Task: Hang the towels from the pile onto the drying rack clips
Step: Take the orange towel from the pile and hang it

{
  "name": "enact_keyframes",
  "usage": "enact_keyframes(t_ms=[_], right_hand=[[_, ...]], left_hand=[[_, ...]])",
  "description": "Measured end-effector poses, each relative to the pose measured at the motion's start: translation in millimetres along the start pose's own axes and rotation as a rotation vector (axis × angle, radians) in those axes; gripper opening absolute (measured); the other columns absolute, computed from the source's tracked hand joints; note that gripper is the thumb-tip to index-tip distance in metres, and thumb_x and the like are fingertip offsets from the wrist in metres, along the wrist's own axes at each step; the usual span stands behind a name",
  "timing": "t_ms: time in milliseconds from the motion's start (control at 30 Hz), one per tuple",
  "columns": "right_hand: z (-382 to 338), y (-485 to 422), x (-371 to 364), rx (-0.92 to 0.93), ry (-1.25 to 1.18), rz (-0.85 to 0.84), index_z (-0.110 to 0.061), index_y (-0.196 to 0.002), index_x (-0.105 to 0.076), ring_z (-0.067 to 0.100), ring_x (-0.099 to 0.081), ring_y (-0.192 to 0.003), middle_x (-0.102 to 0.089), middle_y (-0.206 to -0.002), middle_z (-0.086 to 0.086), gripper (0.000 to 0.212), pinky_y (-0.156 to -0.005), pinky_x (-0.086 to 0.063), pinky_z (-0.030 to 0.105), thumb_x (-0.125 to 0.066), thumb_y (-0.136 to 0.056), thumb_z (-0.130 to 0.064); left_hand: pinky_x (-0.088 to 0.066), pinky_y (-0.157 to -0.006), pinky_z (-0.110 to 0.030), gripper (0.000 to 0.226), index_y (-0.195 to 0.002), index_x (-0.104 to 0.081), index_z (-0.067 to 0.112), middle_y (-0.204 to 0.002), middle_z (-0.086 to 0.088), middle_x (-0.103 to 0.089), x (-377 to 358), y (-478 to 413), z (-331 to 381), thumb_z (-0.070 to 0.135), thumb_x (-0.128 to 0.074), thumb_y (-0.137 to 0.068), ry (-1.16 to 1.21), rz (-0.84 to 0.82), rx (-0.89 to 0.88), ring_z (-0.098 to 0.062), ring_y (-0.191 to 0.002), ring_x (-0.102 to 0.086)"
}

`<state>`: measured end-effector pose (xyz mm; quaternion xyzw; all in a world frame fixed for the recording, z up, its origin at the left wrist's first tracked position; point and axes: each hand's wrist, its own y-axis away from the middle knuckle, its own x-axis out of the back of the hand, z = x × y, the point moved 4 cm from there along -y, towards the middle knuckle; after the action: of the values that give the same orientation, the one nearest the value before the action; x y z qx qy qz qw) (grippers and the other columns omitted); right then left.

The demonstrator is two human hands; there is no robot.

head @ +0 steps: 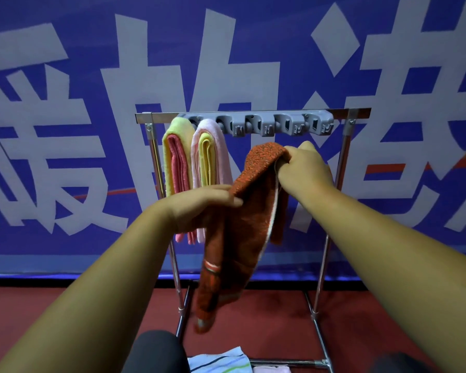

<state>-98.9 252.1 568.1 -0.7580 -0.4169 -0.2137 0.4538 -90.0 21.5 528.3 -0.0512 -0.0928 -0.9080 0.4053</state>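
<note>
**Towel three at the rack: two hung, two on the floor**

Counting first: two towels hang on the drying rack (353, 112), one is in the hands, and two more lie down on the floor. The right hand (304, 170) has its fingers (285, 163) curled tight round the top fold of the rust-orange towel (242, 227), holding it just under the grey clip strip (283, 122). The left hand (205, 205) sits lower and further left, with its fingers (232, 201) laid out straight against the towel's sloping edge, not curled. The rest of the towel hangs from between both sets of fingers toward the floor.

Just behind the left fingers hang a yellow-green towel (172, 162) with pink folded inside and a pink towel (218, 154) with yellow inside, touching side by side. Above the right fingers I count three clips plainly bare. The ones by the hung towels are partly hidden, so no total from me.

Room-wise, there's a gap between the pink towel and the rack's right post, and the orange towel fills most of it. Well below the fingers, a striped towel (218, 362) and a pale pink cloth (271, 369) lie by the rack's base bar, beside a dark-clad knee (156, 351). The floor (275, 324) is red, and a big blue banner (38, 251) with white characters is behind everything.
</note>
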Motion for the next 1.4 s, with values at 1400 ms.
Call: enact_keyframes(t_ms=[1400], right_hand=[[38.8, -4.3, -15.9, 0.041, -0.373, -0.245, -0.046, -0.139, -0.064, 0.009, -0.069, -0.091, -0.075, -0.115, -0.007, 0.059, -0.074, -0.054, 0.023, -0.064, -0.096, -0.006]], left_hand=[[-0.061, -0.073, -0.031, 0.033, -0.129, -0.063, 0.009, -0.101, -0.008, -0.074, -39.3, -59.4, -42.8, -0.003, -0.059, -0.098, 0.516, -0.013, -0.335, -0.018, -0.081, -0.074]])
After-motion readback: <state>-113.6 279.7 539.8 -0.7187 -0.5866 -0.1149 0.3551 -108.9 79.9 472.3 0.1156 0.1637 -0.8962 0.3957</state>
